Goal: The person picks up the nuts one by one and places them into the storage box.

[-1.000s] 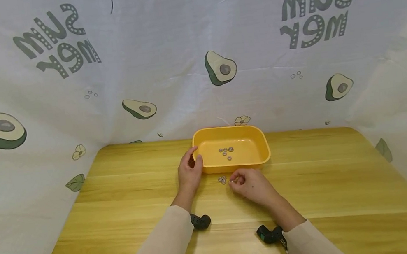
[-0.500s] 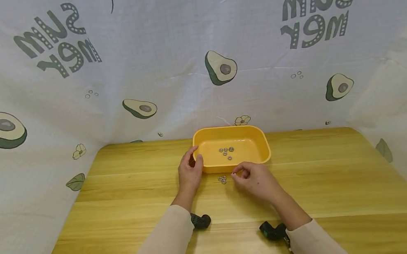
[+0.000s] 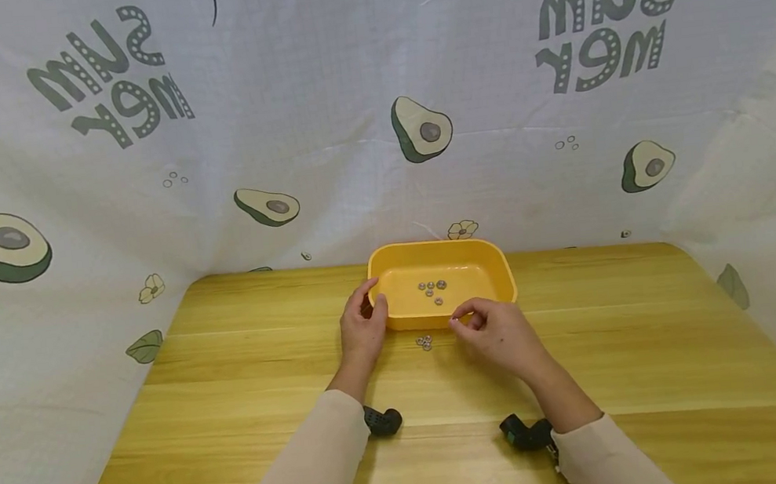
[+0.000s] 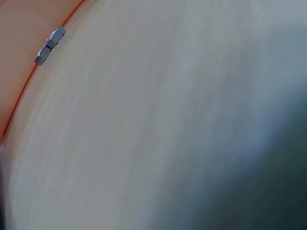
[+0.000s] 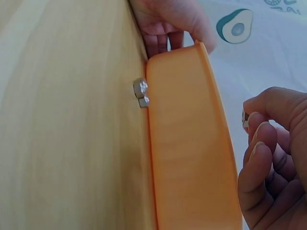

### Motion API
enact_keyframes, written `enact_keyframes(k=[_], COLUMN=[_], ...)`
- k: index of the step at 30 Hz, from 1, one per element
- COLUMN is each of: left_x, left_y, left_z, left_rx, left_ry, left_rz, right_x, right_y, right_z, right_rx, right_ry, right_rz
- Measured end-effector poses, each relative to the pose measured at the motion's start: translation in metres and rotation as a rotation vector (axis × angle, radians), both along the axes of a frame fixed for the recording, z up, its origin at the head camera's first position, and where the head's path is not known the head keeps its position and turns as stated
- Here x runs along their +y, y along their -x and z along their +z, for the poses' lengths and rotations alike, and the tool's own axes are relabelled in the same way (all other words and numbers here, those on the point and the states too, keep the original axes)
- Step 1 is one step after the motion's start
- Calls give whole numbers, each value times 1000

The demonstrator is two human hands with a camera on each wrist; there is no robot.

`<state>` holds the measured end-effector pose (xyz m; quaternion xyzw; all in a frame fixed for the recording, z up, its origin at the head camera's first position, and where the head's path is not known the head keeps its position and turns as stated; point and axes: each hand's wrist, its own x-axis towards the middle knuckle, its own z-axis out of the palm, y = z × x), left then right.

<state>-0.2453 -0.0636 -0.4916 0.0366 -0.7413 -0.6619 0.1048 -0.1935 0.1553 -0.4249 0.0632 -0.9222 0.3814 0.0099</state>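
Note:
A yellow plastic box (image 3: 411,323) stands on the table, with several metal hex nuts (image 3: 430,293) on its floor. At its left end, my left hand (image 3: 363,330) grips the wall, thumb toward the front. My right hand (image 3: 500,337) is over the box's front rim, right of the middle. Between thumb and index finger it pinches a small metal nut (image 5: 245,118), partly covered by the fingertips. Three loose nuts (image 3: 425,343) lie close together on the table before the box. The left wrist view shows some nuts (image 4: 50,45) beside the box wall, but not the left hand clearly.
The wooden table (image 3: 236,416) reaches back to a white curtain (image 3: 317,107) printed with avocados, which also hangs at both sides. A black wrist device (image 3: 382,422) is on the left wrist, another black device (image 3: 525,433) on the right.
My right hand has lifted the pinched nut from beside the loose nuts and carried it right and away from me to the box's front rim. The left hand stays in place.

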Motion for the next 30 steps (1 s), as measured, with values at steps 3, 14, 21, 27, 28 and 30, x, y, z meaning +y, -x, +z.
enact_keyframes(k=[3, 14, 21, 27, 28, 30], left_x=[0, 0, -1, 0, 0, 1], left_y=[0, 0, 0, 0, 0, -1], left_z=[0, 0, 2, 1, 1, 1], left_rx=[9, 23, 19, 39, 41, 45], left_ry=[1, 3, 4, 7, 5, 3], left_rz=[-1, 4, 8, 8, 7, 5], right_x=[3, 15, 15, 6, 5, 3], right_y=[3, 27, 52, 73, 76, 81], right_z=[4, 16, 19, 13, 11, 9], right_rx=[10, 49, 52, -16, -30, -52], right_ry=[-18, -73, -123, -148, -145, -140], right_rz=[-18, -42, -29, 43, 48, 49])
